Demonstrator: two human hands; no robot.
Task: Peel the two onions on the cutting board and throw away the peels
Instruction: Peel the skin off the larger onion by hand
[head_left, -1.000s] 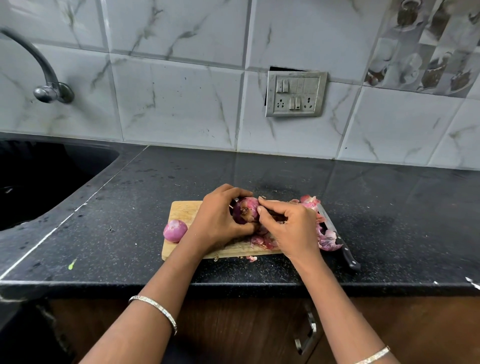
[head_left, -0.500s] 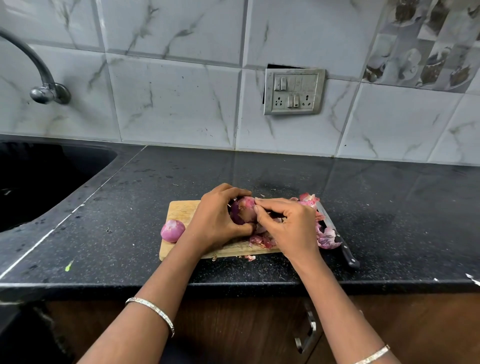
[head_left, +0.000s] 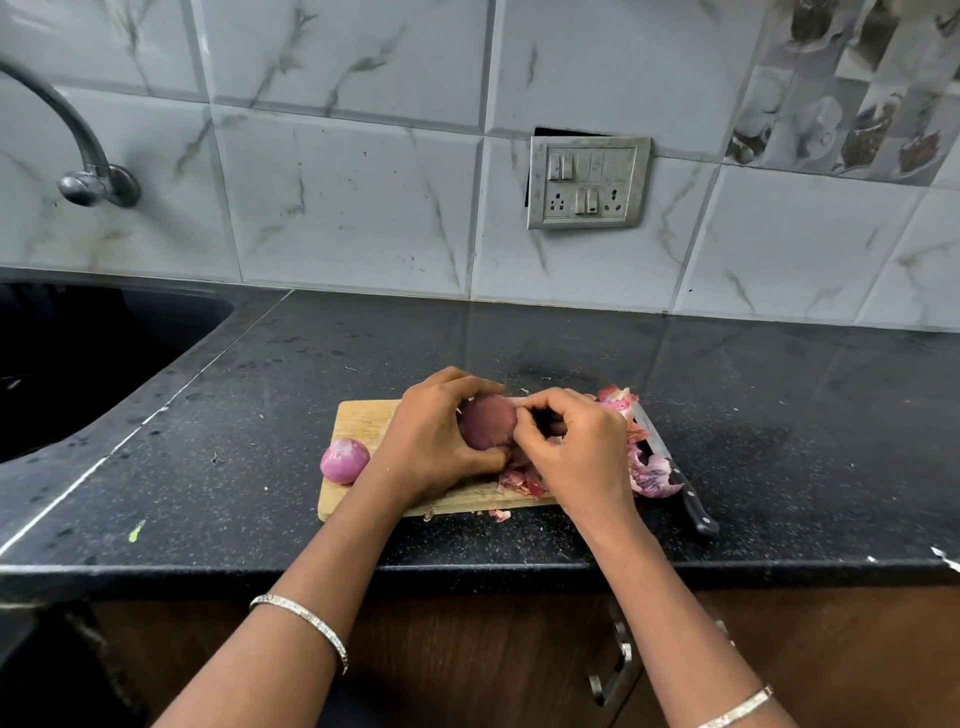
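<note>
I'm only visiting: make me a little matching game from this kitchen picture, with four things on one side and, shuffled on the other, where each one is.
Things:
1 loose onion
2 held onion
3 knife
4 switch plate

Places:
a on the tiled wall
b gripped by the left hand
c at the cutting board's left edge
d on the counter, right of the board

Pairs: 1-c; 2-b; 3-d; 4-a

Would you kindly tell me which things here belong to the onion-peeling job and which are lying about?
Job: dull purple onion gripped by left hand, picked at by right hand; small glossy pink onion; pale wooden cutting board; loose pink onion peels.
Lying about: black-handled knife; curved metal tap; grey wall switch panel.
</note>
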